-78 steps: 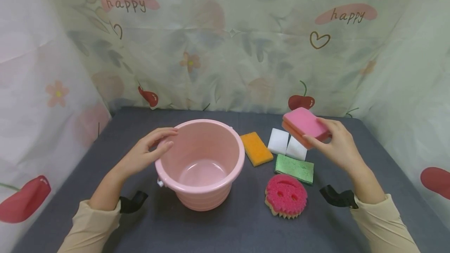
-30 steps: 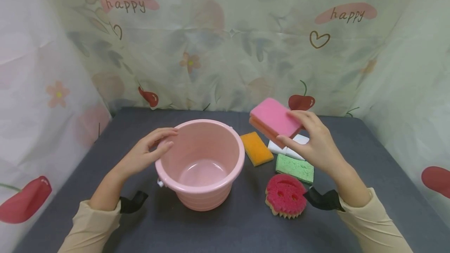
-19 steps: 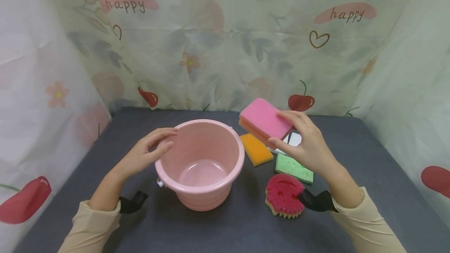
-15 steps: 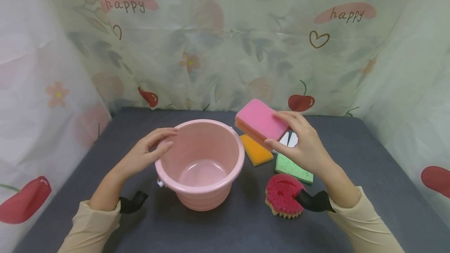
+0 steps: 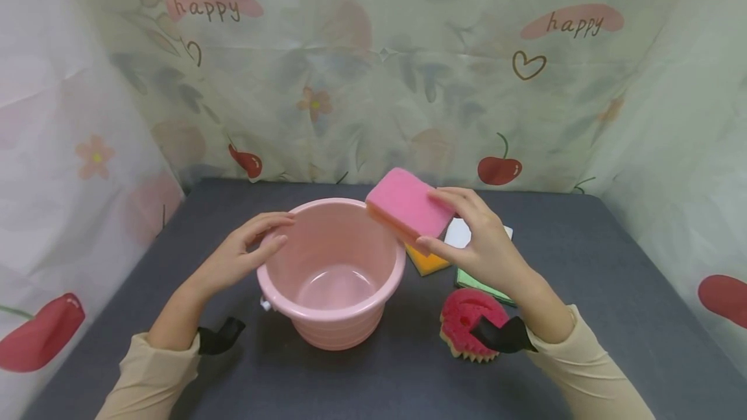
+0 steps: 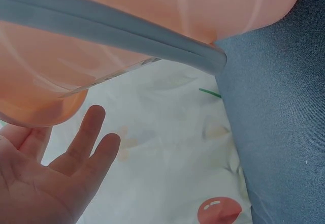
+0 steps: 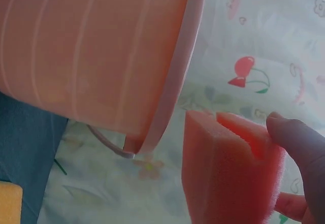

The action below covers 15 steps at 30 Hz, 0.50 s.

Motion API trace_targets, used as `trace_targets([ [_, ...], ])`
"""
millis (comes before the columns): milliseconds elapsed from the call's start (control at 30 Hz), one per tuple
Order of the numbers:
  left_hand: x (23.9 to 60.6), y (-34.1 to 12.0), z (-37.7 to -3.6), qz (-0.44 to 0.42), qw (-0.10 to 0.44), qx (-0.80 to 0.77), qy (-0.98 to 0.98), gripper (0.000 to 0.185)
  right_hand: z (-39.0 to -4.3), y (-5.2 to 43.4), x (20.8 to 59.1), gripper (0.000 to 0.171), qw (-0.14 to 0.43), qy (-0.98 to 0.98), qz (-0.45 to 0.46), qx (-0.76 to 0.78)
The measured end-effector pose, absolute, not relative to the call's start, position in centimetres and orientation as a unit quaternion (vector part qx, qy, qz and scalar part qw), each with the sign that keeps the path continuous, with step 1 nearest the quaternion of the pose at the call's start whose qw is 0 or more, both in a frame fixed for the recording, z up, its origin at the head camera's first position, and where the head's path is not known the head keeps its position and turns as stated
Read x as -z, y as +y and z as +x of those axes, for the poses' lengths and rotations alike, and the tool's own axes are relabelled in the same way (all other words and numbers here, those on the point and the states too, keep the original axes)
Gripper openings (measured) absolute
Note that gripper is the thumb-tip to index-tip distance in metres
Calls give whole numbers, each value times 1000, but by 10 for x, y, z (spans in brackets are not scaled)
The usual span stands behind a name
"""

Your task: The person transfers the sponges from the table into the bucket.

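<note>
So the left hand point(image 5: 242, 256) sits at about 9 o'clock on the round pink plastic bucket point(image 5: 332, 271), fingers relaxed and flat against the rim, looks like it's just steadying the thing. The right hand point(image 5: 478, 245) pinches a pink-and-orange rectangular sponge point(image 5: 408, 206) between thumb and fingers, held in the air over the rim at roughly 2 o'clock. Past it on the grey table point(image 5: 583, 290): an orange sponge point(image 5: 428, 263), white foam blocks point(image 5: 458, 233), a green sponge point(image 5: 467, 277), and a red round smiley sponge point(image 5: 463, 323).
</note>
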<state>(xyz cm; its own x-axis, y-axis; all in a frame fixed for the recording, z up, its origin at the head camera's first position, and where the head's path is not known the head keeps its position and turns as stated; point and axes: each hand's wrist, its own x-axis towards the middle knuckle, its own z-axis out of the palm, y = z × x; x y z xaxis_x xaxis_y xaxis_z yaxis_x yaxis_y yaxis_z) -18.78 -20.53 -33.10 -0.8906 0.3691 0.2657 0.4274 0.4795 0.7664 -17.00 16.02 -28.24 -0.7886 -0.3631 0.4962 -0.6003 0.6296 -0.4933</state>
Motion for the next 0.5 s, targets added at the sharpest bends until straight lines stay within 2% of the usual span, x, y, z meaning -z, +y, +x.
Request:
trace_targets([
  [500, 331, -205, -188, -230, 30, 453, -861, 32, -173, 137, 288, 63, 149, -863, 318, -362],
])
